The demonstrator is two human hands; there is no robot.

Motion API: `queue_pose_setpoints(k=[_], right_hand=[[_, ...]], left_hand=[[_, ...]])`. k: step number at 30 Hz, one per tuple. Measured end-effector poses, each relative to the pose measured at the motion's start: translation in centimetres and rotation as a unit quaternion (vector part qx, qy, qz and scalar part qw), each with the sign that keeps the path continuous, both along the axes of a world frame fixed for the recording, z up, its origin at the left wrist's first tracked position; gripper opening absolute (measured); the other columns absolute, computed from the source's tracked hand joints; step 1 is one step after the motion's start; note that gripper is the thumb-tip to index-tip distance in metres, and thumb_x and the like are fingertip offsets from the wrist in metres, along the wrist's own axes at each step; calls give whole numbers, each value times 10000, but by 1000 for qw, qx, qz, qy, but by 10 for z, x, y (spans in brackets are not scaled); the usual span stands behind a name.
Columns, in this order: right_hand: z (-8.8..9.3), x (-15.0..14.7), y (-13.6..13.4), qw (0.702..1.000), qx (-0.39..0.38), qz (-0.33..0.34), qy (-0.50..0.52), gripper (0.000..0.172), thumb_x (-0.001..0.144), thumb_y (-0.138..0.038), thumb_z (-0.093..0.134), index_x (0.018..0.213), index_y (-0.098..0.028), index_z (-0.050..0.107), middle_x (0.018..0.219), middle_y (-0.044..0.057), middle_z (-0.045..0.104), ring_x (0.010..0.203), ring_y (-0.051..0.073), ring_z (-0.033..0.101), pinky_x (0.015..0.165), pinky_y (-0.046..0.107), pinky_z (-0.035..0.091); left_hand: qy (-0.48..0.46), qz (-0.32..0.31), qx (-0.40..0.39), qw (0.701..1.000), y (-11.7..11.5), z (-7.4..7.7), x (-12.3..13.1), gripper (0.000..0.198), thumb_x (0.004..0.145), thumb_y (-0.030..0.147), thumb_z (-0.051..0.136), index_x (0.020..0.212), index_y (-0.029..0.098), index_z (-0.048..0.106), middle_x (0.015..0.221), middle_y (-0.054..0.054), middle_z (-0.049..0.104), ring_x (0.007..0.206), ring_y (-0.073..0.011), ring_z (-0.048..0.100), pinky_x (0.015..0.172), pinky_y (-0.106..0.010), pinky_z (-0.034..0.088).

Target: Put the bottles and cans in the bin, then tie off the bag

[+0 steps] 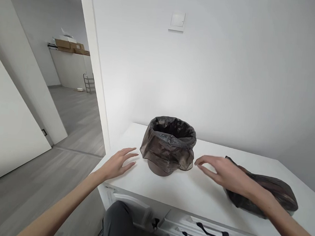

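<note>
A small round trash can (pixel 159 168) stands upright on a white cabinet top. A dark translucent trash bag (pixel 168 148) lines it and is folded down over its rim, so only the lower part of the can shows. Just left of the bag, my left hand (pixel 119 162) hovers with fingers spread and holds nothing. On the opposite side, my right hand (pixel 219 170) has its fingers curled and the tips close to the thumb, right beside the bag's loose edge. No bag material shows between these fingertips. Beneath my right forearm lies a bundle of dark plastic bags (pixel 274 191), partly hidden.
The white cabinet (pixel 207 205) has drawers with black handles (pixel 211 232) at its front, close to my knee (pixel 118 224). A white wall with a light switch (pixel 178 20) rises behind. To the left, an open doorway shows cardboard boxes (pixel 67 45) and a small ladder (pixel 89 83).
</note>
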State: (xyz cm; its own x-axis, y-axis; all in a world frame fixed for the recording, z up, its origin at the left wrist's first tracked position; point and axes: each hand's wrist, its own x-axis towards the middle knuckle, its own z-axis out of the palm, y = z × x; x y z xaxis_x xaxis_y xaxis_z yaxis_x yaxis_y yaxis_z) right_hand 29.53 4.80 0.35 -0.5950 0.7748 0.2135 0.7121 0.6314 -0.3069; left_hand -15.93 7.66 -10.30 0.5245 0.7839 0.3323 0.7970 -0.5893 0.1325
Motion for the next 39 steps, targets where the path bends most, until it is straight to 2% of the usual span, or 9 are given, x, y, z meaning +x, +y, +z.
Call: queue_pose_setpoints(k=[4, 6, 9, 12, 14, 18, 27, 33, 39], right_hand=[[27, -8, 3, 991, 90, -42, 95, 379, 1065, -489, 482, 1394, -345, 604, 1471, 88, 640, 914, 248, 767, 724, 392, 637], [30, -20, 9, 990, 78, -21, 115, 457, 1057, -518, 505, 1488, -365, 523, 1580, 91, 542, 877, 223, 756, 773, 409, 635], [31, -42, 22, 995, 4, 12, 97, 528, 1024, -587, 565, 1491, -346, 513, 1428, 84, 662, 846, 217, 753, 802, 401, 616], [34, -63, 32, 998, -44, 9, 51, 421, 996, -660, 577, 1132, -270, 655, 991, 39, 771, 782, 239, 756, 695, 361, 562], [39, -72, 35, 999, -43, -3, 26, 459, 1000, -684, 541, 833, -257, 565, 784, 12, 721, 729, 248, 755, 637, 339, 506], [50, -71, 36, 999, -18, -13, 26, 545, 987, -721, 496, 716, -259, 396, 749, 7, 702, 735, 257, 774, 617, 316, 459], [62, 21, 67, 991, -14, -132, 29, 600, 888, -832, 508, 705, -271, 399, 784, 42, 763, 803, 325, 797, 670, 350, 502], [36, 97, 100, 960, 8, -279, -2, 378, 950, -563, 583, 752, -266, 457, 803, 62, 778, 793, 295, 791, 703, 342, 487], [6, 148, 116, 931, 8, -363, -22, 295, 953, -519, 608, 930, -225, 616, 755, 92, 789, 875, 317, 780, 728, 357, 498]], left_hand=[[-35, 67, 61, 995, -2, -31, -15, 466, 1089, 491, 457, 1476, 259, 574, 1640, -96, 503, 1567, -306, 404, 1272, -560, 385], [-53, 99, 88, 990, -2, -47, -19, 477, 1083, 499, 457, 1458, 226, 568, 1632, -118, 509, 1588, -321, 366, 1281, -586, 364], [-70, 155, 78, 982, 0, -69, -24, 495, 1082, 512, 422, 1389, 162, 590, 1607, -174, 523, 1589, -353, 355, 1276, -592, 366], [-71, 198, 48, 976, 0, -82, -29, 512, 1085, 505, 379, 1333, 125, 616, 1563, -211, 558, 1570, -374, 387, 1277, -579, 361], [-71, 205, 41, 975, 0, -87, -31, 506, 1081, 494, 374, 1347, 135, 611, 1545, -203, 579, 1555, -369, 413, 1271, -572, 369], [-70, 206, 39, 975, 0, -89, -32, 483, 1074, 475, 376, 1370, 167, 601, 1543, -173, 592, 1535, -357, 447, 1256, -566, 387], [-69, 217, 35, 973, 4, -88, -30, 503, 1063, 465, 373, 1400, 139, 552, 1529, -188, 599, 1532, -370, 447, 1259, -556, 368], [-71, 224, 34, 971, 3, -84, -29, 533, 1058, 461, 357, 1428, 111, 515, 1490, -205, 620, 1524, -373, 452, 1255, -547, 372], [-71, 230, 30, 970, 4, -81, -28, 519, 1042, 452, 374, 1415, 126, 530, 1485, -196, 627, 1506, -376, 476, 1237, -550, 396]])
